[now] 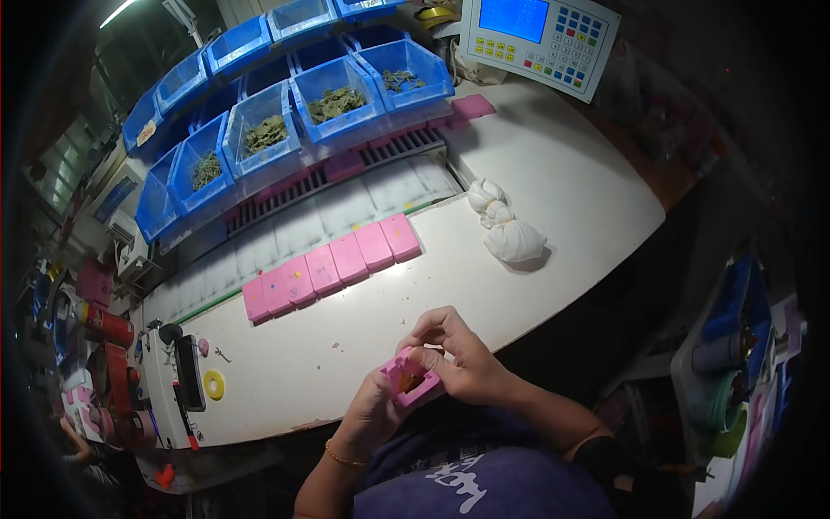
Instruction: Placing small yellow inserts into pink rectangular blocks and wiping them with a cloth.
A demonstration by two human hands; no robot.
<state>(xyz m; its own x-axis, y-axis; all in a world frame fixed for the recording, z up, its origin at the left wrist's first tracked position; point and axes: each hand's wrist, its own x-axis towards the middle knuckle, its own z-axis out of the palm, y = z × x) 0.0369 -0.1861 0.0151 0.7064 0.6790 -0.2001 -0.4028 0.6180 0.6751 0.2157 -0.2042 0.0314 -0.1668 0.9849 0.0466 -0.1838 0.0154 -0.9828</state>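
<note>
Near the table's front edge I hold a small pink block (400,364) with a hollow in its upper face. Something yellowish-brown shows inside the hollow, too small to make out. My left hand (377,402) grips the block's left and lower side, with the thumb along its edge. My right hand (471,368) is closed at its upper right, with curled fingers and a thumb pressed on the rim. Whether the right fingertips pinch anything small is hidden. Beyond my hands, several similar pink blocks (323,270) lie side by side in a slanting row.
Blue bins (338,97) with small greenish-grey pieces stand at the back, above a slotted rack (294,192). A knotted white cloth bag (514,240) lies right. A yellow tape roll (214,385) and a black tray (188,374) are left. A keypad panel (540,39) stands behind.
</note>
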